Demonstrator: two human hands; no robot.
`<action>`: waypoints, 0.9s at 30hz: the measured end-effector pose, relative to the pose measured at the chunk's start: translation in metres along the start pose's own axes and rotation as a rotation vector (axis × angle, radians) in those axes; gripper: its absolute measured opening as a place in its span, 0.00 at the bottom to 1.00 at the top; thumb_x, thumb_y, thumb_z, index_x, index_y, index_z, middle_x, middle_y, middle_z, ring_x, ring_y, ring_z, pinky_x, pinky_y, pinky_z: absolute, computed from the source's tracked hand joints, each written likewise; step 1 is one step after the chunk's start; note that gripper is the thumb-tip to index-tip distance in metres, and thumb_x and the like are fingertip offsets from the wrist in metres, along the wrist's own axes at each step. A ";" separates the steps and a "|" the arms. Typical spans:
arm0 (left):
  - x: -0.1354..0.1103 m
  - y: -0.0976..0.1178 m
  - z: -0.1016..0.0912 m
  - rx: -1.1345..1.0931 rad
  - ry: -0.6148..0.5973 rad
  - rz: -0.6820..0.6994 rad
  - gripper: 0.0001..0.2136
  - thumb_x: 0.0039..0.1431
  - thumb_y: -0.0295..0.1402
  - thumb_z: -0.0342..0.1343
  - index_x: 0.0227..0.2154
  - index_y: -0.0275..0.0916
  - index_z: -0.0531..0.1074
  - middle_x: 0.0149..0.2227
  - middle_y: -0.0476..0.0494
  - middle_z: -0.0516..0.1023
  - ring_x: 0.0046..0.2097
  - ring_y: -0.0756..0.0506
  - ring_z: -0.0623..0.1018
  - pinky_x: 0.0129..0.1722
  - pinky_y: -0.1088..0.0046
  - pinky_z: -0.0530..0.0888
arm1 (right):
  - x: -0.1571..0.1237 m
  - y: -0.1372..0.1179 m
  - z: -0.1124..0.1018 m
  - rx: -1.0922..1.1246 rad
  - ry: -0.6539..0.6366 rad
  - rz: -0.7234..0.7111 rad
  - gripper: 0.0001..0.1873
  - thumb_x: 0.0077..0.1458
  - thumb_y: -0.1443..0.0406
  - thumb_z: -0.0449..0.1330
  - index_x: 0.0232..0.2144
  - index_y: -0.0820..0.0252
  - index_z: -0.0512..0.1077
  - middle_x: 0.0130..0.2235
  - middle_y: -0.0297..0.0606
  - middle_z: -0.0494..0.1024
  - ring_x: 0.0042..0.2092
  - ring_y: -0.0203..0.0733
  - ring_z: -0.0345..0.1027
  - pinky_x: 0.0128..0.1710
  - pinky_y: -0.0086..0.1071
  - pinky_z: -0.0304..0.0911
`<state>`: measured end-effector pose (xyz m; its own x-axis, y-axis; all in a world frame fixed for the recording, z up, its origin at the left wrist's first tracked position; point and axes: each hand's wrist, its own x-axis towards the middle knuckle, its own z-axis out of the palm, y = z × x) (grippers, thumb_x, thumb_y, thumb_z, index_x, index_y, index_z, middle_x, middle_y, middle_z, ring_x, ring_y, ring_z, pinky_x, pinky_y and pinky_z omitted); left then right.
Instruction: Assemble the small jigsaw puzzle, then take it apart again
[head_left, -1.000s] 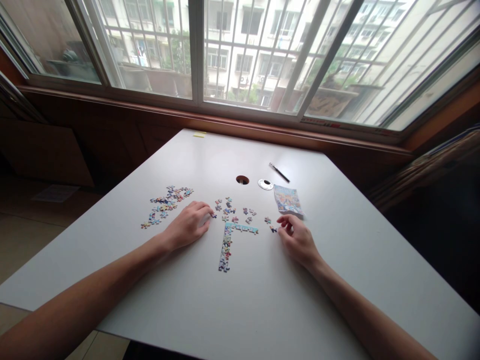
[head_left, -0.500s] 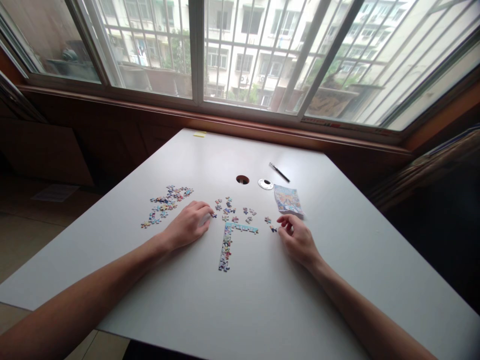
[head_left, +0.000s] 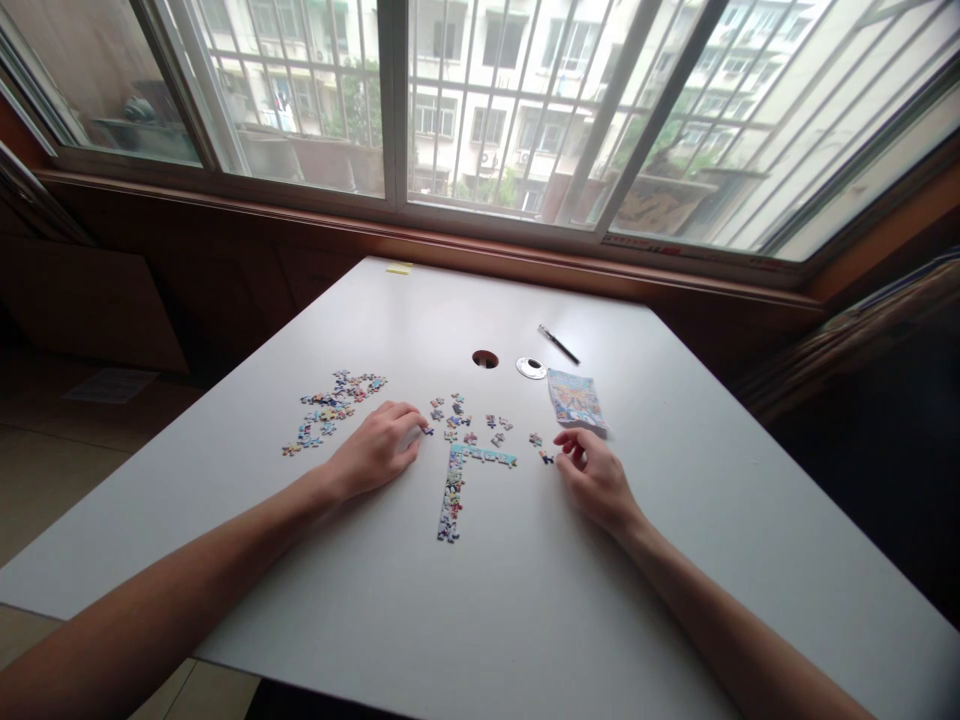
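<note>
My left hand (head_left: 382, 442) rests on the table, its fingers curved and the thumb apart from them. Its fingertips are at a small dark jigsaw piece (head_left: 428, 431), which lies on the table. On the right, my right hand (head_left: 594, 476) is loosely curled, with a gap between index finger and thumb. Just left of it lies a dark and orange jigsaw piece (head_left: 547, 458); I cannot tell whether they touch. Between the hands, joined pieces form an L-shaped puzzle border (head_left: 452, 490), with a light blue top strip. Several loose pieces (head_left: 457, 408) are spread above it.
A pile of jigsaw pieces (head_left: 330, 408) lies left of my left hand. Beyond my right hand are a picture sheet (head_left: 576, 398), a round silver cover (head_left: 531, 369) and a pen (head_left: 559, 344). The white table (head_left: 480, 610) has a cable hole (head_left: 485, 360).
</note>
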<state>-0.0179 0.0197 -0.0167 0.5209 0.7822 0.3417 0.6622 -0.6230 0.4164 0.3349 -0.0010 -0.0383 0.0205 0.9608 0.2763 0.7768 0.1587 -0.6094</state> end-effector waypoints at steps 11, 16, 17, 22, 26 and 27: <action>0.000 -0.001 0.001 -0.006 -0.003 -0.008 0.10 0.63 0.29 0.52 0.46 0.41 0.73 0.49 0.41 0.75 0.52 0.40 0.72 0.56 0.59 0.70 | 0.000 0.001 0.000 -0.005 0.006 -0.002 0.10 0.50 0.65 0.54 0.36 0.59 0.71 0.33 0.36 0.71 0.31 0.40 0.64 0.34 0.34 0.61; 0.000 -0.001 0.002 0.003 -0.005 -0.004 0.11 0.63 0.29 0.52 0.46 0.41 0.73 0.49 0.41 0.75 0.52 0.40 0.71 0.56 0.58 0.70 | 0.001 0.001 0.001 -0.007 0.008 -0.007 0.10 0.50 0.64 0.54 0.36 0.59 0.71 0.33 0.37 0.72 0.31 0.40 0.64 0.33 0.34 0.61; 0.000 -0.001 0.002 0.003 -0.006 -0.005 0.11 0.63 0.29 0.52 0.46 0.41 0.73 0.49 0.41 0.75 0.52 0.40 0.71 0.56 0.58 0.70 | 0.001 0.002 0.001 -0.008 0.008 -0.008 0.10 0.50 0.65 0.54 0.36 0.59 0.71 0.33 0.37 0.72 0.31 0.40 0.64 0.34 0.34 0.62; -0.001 0.000 0.001 -0.002 -0.008 -0.010 0.10 0.63 0.29 0.51 0.46 0.41 0.73 0.49 0.40 0.74 0.52 0.40 0.72 0.56 0.58 0.70 | 0.001 0.002 0.001 -0.005 0.010 -0.011 0.10 0.50 0.65 0.54 0.36 0.59 0.71 0.33 0.36 0.72 0.31 0.40 0.64 0.33 0.34 0.61; -0.001 0.000 0.001 -0.005 -0.006 -0.010 0.10 0.63 0.29 0.51 0.46 0.41 0.73 0.49 0.40 0.75 0.52 0.40 0.72 0.55 0.58 0.70 | 0.001 0.000 0.001 -0.006 0.008 -0.009 0.10 0.50 0.65 0.54 0.36 0.59 0.71 0.33 0.37 0.71 0.31 0.40 0.64 0.34 0.34 0.62; -0.001 0.000 0.001 -0.008 -0.003 -0.009 0.10 0.63 0.29 0.51 0.46 0.41 0.73 0.49 0.41 0.75 0.52 0.40 0.72 0.55 0.57 0.70 | 0.001 0.000 0.001 -0.007 0.009 -0.009 0.10 0.50 0.64 0.54 0.36 0.59 0.71 0.33 0.37 0.71 0.31 0.40 0.64 0.34 0.34 0.62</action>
<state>-0.0182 0.0195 -0.0176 0.5168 0.7877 0.3354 0.6625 -0.6161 0.4262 0.3346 -0.0002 -0.0386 0.0190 0.9573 0.2885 0.7813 0.1658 -0.6017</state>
